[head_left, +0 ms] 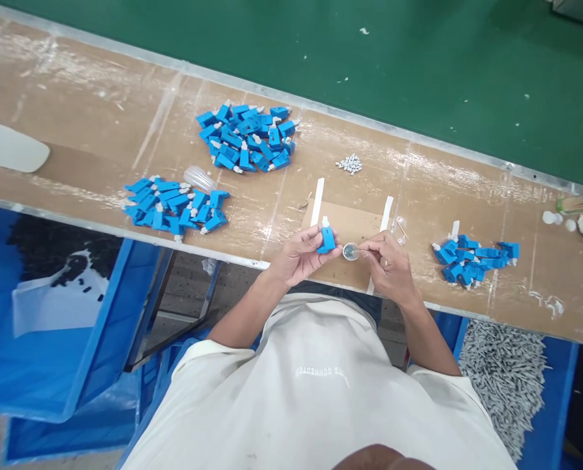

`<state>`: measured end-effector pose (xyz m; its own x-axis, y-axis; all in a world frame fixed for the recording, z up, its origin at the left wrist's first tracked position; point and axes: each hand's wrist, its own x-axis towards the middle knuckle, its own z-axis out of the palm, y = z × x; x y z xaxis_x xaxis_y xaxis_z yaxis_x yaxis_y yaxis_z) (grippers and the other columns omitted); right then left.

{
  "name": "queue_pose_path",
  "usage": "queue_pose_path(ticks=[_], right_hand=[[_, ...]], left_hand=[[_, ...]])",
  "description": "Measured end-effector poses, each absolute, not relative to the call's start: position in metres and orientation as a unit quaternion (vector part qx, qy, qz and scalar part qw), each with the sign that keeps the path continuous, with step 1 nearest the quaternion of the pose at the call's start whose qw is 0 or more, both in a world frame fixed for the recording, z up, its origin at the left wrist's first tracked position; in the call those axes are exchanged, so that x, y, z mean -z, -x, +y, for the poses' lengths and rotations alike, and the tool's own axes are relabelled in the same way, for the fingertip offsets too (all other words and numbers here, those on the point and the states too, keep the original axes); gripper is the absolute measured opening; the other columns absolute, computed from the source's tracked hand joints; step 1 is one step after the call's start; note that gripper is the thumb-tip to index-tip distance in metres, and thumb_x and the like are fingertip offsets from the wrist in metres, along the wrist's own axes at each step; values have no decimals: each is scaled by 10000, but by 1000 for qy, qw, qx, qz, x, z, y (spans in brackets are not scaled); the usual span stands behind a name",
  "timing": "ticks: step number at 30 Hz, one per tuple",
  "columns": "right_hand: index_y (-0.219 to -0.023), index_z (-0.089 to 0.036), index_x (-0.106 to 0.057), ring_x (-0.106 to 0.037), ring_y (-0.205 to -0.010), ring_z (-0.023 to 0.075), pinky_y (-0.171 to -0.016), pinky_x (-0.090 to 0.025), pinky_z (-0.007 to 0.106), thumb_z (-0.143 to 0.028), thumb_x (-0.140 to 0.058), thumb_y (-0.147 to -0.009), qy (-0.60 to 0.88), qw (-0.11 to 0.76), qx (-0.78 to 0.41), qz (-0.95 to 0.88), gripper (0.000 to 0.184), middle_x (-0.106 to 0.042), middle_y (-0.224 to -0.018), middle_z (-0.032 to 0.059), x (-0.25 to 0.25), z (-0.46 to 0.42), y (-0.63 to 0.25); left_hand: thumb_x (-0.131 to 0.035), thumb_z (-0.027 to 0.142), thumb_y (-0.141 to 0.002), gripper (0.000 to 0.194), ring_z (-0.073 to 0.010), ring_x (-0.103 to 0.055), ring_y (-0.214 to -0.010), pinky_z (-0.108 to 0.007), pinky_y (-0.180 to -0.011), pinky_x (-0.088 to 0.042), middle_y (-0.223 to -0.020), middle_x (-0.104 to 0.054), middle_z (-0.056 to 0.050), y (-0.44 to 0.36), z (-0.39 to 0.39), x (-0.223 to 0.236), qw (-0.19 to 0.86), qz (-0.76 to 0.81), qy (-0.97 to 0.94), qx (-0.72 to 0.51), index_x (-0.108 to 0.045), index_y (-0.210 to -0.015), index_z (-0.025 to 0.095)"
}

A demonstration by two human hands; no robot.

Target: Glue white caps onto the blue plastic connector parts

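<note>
My left hand (298, 256) is closed on a small blue plastic part (326, 241) with a white piece sticking up from its top. Right beside those fingertips is a small round cup (350, 252) with a white rim and something greyish inside. Over the cup, my right hand (388, 262) pinches a thin stick whose tip reaches down into it; fingers hide most of the stick. Beneath both hands lies a brown cardboard sheet (352, 224), with a white strip (317, 202) on its left and another white strip (387, 213) on its right.
Blue parts form a far pile (247, 137), a left pile (173, 205) and a right pile (472, 260). Small grey pieces (350, 164) lie ahead. A clear plastic cup (200, 179) touches the left pile. Below the bench are blue bins (110, 326) and many grey pieces (504, 375).
</note>
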<state>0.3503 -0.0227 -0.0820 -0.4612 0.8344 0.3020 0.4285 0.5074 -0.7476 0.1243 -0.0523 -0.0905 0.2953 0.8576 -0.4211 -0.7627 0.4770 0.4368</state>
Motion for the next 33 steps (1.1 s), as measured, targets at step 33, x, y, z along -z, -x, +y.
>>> queue_pose_path(ticks=[33], right_hand=[[-1031, -238, -704, -705, -791, 207, -633, -596, 355, -258, -636, -1013, 367, 523, -328, -696, 73, -750, -876, 58, 52, -38, -328]], left_hand=[[-975, 447, -644, 471, -68, -560, -565, -167, -516, -473, -688, -578, 8, -146, -58, 84, 858, 298, -108, -404, -697, -795, 98]])
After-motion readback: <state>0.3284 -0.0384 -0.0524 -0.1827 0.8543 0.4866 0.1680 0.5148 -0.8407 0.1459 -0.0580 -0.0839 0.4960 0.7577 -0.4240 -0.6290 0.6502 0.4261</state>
